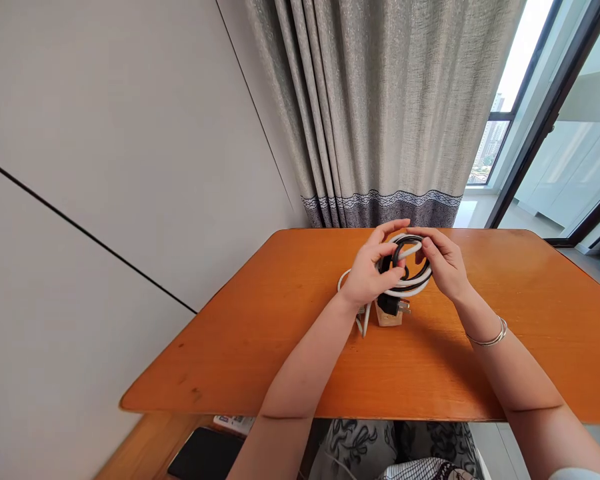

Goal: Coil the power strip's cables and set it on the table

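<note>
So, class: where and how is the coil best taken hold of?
The coil is probably best gripped at its right rim, coming from the right with the right hand and closing through the ring: its open middle leaves room. The left hand covers its left side, and the black plug sits below.

cables (409, 288) over table (430, 367), before curtain (385, 113)

The left hand (369, 272) and right hand (444, 267) partly hide the cables (416, 290); the plug (389, 305) covers some of a pale block (389, 321). The curtain (380, 100) is cut off above, the table (280, 300) at right.
</note>
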Available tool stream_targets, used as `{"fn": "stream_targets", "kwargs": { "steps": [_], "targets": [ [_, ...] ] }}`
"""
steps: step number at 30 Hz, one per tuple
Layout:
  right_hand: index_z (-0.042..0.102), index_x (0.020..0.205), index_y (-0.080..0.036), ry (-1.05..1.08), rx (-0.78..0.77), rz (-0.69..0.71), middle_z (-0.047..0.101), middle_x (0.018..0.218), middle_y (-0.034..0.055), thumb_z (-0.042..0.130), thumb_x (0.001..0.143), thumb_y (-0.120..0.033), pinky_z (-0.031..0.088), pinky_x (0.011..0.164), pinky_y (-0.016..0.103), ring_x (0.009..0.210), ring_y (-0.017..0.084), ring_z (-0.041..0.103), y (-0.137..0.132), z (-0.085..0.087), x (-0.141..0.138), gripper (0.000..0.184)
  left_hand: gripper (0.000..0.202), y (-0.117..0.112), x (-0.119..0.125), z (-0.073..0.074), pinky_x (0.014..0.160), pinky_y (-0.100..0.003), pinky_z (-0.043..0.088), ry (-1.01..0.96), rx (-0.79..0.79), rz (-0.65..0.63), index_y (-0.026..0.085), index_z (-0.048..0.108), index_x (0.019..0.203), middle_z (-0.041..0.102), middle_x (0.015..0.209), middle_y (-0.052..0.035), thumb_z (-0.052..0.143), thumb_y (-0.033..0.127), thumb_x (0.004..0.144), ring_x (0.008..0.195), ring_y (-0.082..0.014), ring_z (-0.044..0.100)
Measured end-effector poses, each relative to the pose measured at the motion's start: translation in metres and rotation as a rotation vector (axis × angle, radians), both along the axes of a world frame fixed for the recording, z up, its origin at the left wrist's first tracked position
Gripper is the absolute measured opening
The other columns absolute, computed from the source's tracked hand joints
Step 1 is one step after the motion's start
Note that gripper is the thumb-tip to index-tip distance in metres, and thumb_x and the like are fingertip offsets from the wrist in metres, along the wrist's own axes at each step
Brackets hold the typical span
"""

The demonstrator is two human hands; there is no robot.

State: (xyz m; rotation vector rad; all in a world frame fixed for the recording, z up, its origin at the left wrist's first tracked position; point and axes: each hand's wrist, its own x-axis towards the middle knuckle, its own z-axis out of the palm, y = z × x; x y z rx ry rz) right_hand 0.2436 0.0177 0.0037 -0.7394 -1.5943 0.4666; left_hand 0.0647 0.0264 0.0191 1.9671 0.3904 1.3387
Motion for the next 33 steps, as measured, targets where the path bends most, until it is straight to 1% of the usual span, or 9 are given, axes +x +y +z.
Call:
{"fn": "stream_targets", "kwargs": {
  "steps": [4,8,10,15,18,20,26,30,33],
  "targets": [
    [0.073,0.119,-0.027,-0.077,0.028,-0.065,0.068,0.099,0.0062,0.050,0.101,-0.052,0.058,0.069,0.034,0.078,0.017,0.064,0.014,-0.011,0.002,0.039,0.033,0.004,0.000,-0.006,0.124,-0.050,0.035,-0.239,-0.179,-0.160,0.020,0.070,0.073,0.048,0.159,-0.0051,0.079,0.052,0.073,0.149,-0.0357,0.039],
    [0.071,0.125,-0.029,-0.187,0.161,-0.211,0.061,0.131,0.0128,0.055,0.099,-0.047,0.054,0.104,0.052,0.122,0.028,0.060,0.016,-0.017,0.001,0.035,0.035,0.003,-0.001,-0.002,0.125,-0.047,0.033,-0.169,-0.192,-0.092,0.024,0.081,0.097,0.041,0.165,-0.0054,0.078,0.054,0.079,0.151,-0.0339,0.038],
    [0.061,0.139,-0.030,-0.249,0.173,-0.148,0.057,0.143,0.0127,0.052,0.100,-0.047,0.043,0.117,0.056,0.135,0.029,0.054,0.013,-0.016,0.000,0.044,0.039,0.002,-0.001,0.002,0.124,-0.048,0.036,-0.117,-0.179,-0.034,0.025,0.082,0.103,0.043,0.163,-0.0082,0.078,0.056,0.080,0.148,-0.0336,0.043],
    [0.033,0.160,-0.027,-0.328,0.071,0.087,0.044,0.162,0.0133,0.052,0.097,-0.061,0.038,0.123,0.054,0.150,0.030,0.042,0.004,-0.015,-0.002,0.074,0.039,0.003,-0.001,0.004,0.118,-0.050,0.042,-0.131,-0.207,0.084,0.024,0.082,0.095,0.056,0.151,-0.0118,0.083,0.057,0.074,0.136,-0.0323,0.055],
    [0.027,0.163,-0.025,-0.382,0.092,0.024,0.043,0.162,0.0168,0.067,0.087,-0.063,0.035,0.123,0.058,0.151,0.034,0.041,0.001,-0.013,-0.004,0.094,0.039,0.002,-0.001,0.003,0.117,-0.050,0.043,-0.117,-0.176,0.126,0.024,0.082,0.094,0.059,0.147,-0.0119,0.084,0.057,0.073,0.133,-0.0315,0.058],
    [0.031,0.162,-0.024,-0.400,0.114,-0.048,0.048,0.158,0.0186,0.070,0.085,-0.062,0.038,0.121,0.060,0.147,0.035,0.046,-0.002,-0.011,-0.006,0.094,0.040,0.001,-0.001,0.003,0.117,-0.051,0.043,-0.094,-0.138,0.128,0.024,0.082,0.095,0.058,0.148,-0.0119,0.079,0.060,0.078,0.134,-0.0316,0.057],
    [0.054,0.146,-0.021,-0.357,0.065,-0.211,0.062,0.144,0.0187,0.060,0.092,-0.060,0.047,0.112,0.056,0.133,0.034,0.060,-0.013,-0.002,-0.011,0.067,0.063,-0.009,0.003,-0.001,0.122,-0.054,0.036,0.022,0.145,0.126,0.021,0.078,0.112,0.046,0.158,-0.0143,0.048,0.073,0.092,0.141,-0.0353,0.048],
    [0.066,0.130,-0.022,-0.359,0.056,-0.283,0.070,0.134,0.0164,0.056,0.096,-0.055,0.052,0.104,0.053,0.121,0.034,0.067,-0.014,0.001,-0.008,0.049,0.061,-0.013,0.011,-0.008,0.120,-0.057,0.035,0.002,0.254,0.174,0.020,0.073,0.115,0.043,0.158,-0.0164,0.048,0.071,0.093,0.140,-0.0368,0.049],
    [0.068,0.127,-0.023,-0.370,0.045,-0.322,0.072,0.130,0.0150,0.055,0.096,-0.050,0.053,0.101,0.052,0.118,0.034,0.069,-0.011,0.000,-0.004,0.043,0.058,-0.007,0.016,-0.015,0.118,-0.058,0.039,-0.074,0.226,0.197,0.022,0.064,0.116,0.041,0.158,-0.0162,0.063,0.071,0.085,0.140,-0.0363,0.049]
  ]
}}
